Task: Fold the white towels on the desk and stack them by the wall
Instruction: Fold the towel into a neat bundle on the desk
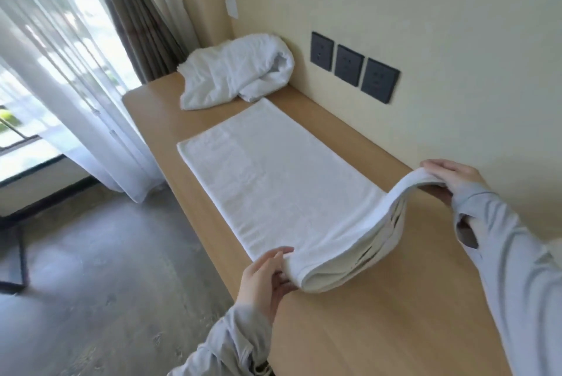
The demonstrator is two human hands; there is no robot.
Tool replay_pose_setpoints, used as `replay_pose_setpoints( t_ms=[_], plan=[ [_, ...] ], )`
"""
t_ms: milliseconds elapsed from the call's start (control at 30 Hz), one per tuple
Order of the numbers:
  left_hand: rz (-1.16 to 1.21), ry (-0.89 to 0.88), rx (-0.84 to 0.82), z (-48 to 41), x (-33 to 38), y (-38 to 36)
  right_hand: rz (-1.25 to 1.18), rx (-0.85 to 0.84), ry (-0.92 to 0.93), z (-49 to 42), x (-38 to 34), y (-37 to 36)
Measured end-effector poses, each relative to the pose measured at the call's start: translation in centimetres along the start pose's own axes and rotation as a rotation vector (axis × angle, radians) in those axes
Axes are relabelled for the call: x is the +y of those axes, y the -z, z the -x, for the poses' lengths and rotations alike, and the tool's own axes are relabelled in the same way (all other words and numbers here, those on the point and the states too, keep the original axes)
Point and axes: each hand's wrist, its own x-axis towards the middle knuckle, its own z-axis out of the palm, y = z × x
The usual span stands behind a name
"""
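On the desk [380, 314], both hands lift the flat towel's [273, 181] near end.

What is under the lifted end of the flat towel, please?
Only bare desk shows beneath the end held by the left hand and right hand. Elsewhere the towel covers the desk.

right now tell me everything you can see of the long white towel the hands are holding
The long white terry towel lies in several layers, flat along the light wooden desk. Its near end is lifted and curls over, one corner pinched by the left hand, the other by the right hand. Its far end reaches the crumpled white towel.
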Motion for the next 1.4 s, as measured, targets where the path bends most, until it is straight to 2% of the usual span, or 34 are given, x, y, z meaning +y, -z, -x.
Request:
replay_pose_setpoints(
  t_ms=[133, 233, 300, 400, 467, 567, 700, 833, 900, 933, 1000, 1067, 1167, 1233, 1300, 1400],
  plan=[
    [0.014, 0.032, -0.166, -2.9, 6.0, 2.6, -0.23, -0.001, -0.042, -1.5, -3.5, -4.9],
    [-0.119, -0.034, -0.183, -5.9, 9.8, 4.7, -0.278, 0.01, -0.015, -2.6, -6.2, -9.6],
    [-0.286, -0.1, -0.124, -8.2, 11.9, 5.8, -0.253, 0.018, 0.005, -3.8, -7.9, -13.4],
    [-0.565, -0.318, 0.053, -12.4, 14.7, 7.5, -0.202, 0.029, 0.011, -6.1, -10.3, -20.2],
    [-0.595, -0.409, 0.103, -15.4, 16.8, 8.8, -0.116, 0.068, 0.005, -8.6, -11.3, -25.3],
    [-0.485, -0.329, 0.109, -20.8, 20.1, 11.5, -0.027, 0.131, -0.057, -13.1, -11.4, -33.1],
    [-0.462, -0.183, 0.085, -28.7, 23.8, 15.0, 0.118, 0.209, -0.202, -18.6, -9.4, -42.7],
    [-0.435, 0.01, 0.072, -36.1, 25.3, 17.8, 0.222, 0.071, -0.34, -23.5, -5.9, -49.2],
    [-0.465, 0.076, 0.073, -38.4, 25.5, 18.8, 0.32, 0.081, -0.393, -24.7, -4.4, -50.8],
    [-0.487, 0.075, 0.076, -39.2, 25.5, 19.2, 0.367, 0.11, -0.366, -25.1, -3.8, -51.2],
    [-0.585, 0.032, 0.115, -39.9, 25.3, 19.7, 0.479, 0.154, -0.181, -25.5, -2.7, -51.1],
    [-0.733, -0.106, 0.168, -40.1, 25.6, 19.6, 0.583, 0.148, 0.021, -25.3, -2.1, -49.8],
    [-0.886, -0.409, 0.17, -41.1, 26.6, 18.4, 0.672, 0.034, 0.167, -24.5, -0.9, -47.6],
    [-1.051, -0.531, 0.138, -42.2, 27.0, 17.3, 0.75, -0.078, 0.21, -24.0, 0.0, -46.7],
    [-1.192, -0.554, 0.118, -43.1, 27.1, 16.4, 0.851, -0.138, 0.27, -23.7, 0.4, -46.4],
    [-1.28, -0.487, 0.112, -43.7, 26.7, 15.9, 0.988, -0.132, 0.317, -23.6, 0.2, -47.1]
  ],
)
